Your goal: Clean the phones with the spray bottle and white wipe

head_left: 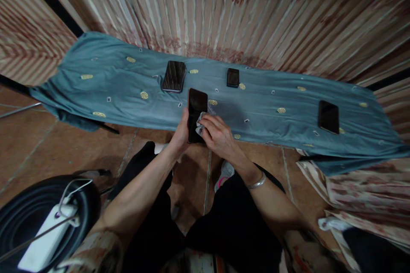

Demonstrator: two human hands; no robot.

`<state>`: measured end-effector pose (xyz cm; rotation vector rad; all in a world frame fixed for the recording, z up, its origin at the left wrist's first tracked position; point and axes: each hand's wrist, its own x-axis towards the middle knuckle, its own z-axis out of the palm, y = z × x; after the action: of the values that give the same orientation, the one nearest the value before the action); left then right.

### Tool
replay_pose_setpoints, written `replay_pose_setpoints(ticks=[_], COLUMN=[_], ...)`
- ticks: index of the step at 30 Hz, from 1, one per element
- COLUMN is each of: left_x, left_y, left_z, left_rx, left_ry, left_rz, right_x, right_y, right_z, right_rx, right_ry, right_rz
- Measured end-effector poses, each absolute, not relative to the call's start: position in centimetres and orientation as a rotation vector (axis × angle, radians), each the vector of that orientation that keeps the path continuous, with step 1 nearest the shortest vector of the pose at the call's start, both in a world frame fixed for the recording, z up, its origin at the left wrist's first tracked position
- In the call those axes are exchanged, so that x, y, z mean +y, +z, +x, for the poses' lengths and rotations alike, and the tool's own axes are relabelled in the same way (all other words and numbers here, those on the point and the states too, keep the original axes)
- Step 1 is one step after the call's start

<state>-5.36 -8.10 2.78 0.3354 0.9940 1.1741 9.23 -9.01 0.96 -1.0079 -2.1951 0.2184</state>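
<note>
Seen from the head camera, a person's left hand steadies a dark rectangular smartphone with a glossy black screen while the right hand presses a crumpled pale-grey cloth to the glass; wiping the screen appears to be the step in hand. The next move would seem to call for a steady left grip and light, even strokes toward the uncovered upper screen. The phone is held at the near edge of a long desk draped in teal fabric with yellow motifs. The left thumb lies along the phone's left side, its other fingers mostly hidden beneath; the right fingers pinch the cloth together over the lower screen. Just beyond, at upper left of the phone, lies a glossy black tablet-like slab, apart from both hands.
</note>
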Motion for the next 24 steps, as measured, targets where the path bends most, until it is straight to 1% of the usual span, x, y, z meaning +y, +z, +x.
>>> replay_pose_setpoints(ticks=[18,24], left_x=[-8.14,-8.40], left_y=[2.48,3.15], left_z=[-5.50,-5.09], left_rx=[0.975,0.921], left_ry=[1.171,1.133], left_rz=[0.347,0.338], right_x=[-8.72,-7.93], right_y=[0.71,0.37], right_z=[9.47,10.03], right_rx=[-2.175,-2.126], right_ry=[0.226,0.199], right_rz=[-1.037,-1.105])
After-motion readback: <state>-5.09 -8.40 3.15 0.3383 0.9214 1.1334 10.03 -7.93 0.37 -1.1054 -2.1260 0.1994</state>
